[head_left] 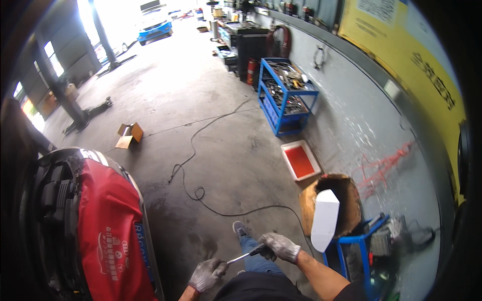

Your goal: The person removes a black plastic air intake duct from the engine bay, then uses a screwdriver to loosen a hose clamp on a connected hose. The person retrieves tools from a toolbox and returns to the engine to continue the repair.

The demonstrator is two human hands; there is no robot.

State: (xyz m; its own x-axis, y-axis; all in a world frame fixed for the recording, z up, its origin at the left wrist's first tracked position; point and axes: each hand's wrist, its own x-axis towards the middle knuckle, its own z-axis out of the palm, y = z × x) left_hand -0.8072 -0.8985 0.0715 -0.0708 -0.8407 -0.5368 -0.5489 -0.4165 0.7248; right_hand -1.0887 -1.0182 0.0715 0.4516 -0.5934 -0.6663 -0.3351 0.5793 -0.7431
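Observation:
I hold a slim tool (239, 259) with a silver shaft and a black end in front of my body; its exact kind does not show. My left hand (208, 275), in a grey-white work glove, is closed at the shaft's lower left end. The black part lies in the grip of my right hand (282, 246), which wears a matching soiled glove. Both hands are above my legs in blue jeans (251, 246). Left of me stands a car with its engine bay (57, 195) exposed and a red fender cover (110, 220) draped over its front.
A black cable (246, 209) winds over the concrete floor. At the right wall stand a blue tool cart (285, 93), a red-bottomed tray (301, 159), a worn carton (347, 200) with a white panel (325, 220), and a blue frame (362, 251). An opened box (129, 135) lies ahead left.

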